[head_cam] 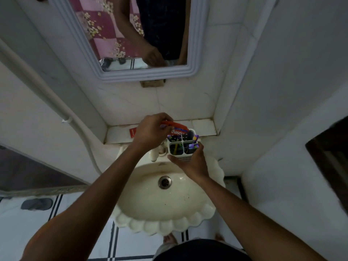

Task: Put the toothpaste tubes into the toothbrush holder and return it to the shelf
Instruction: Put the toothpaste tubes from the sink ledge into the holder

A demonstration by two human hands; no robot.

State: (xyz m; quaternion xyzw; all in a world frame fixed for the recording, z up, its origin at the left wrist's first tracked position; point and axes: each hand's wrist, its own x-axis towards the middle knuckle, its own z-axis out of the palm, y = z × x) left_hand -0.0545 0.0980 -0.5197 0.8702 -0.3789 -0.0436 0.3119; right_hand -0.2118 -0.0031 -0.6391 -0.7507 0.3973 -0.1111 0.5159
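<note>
A white toothbrush holder [181, 142] with four compartments is held above the back of the sink, in front of the shelf; my right hand [190, 162] grips it from below. Purple-handled toothbrushes stand inside it. My left hand [152, 131] holds a red toothpaste tube [178, 131] lying sideways, its end over the holder's far left compartment. A second red tube [132, 133] lies on the tiled shelf [203, 127], partly hidden behind my left hand.
A cream scalloped sink [165, 196] with a central drain sits below the shelf, its tap [158, 150] under my left wrist. A framed mirror [131, 34] hangs above. Tiled walls close in on both sides, and a white pipe [56, 102] runs down the left wall.
</note>
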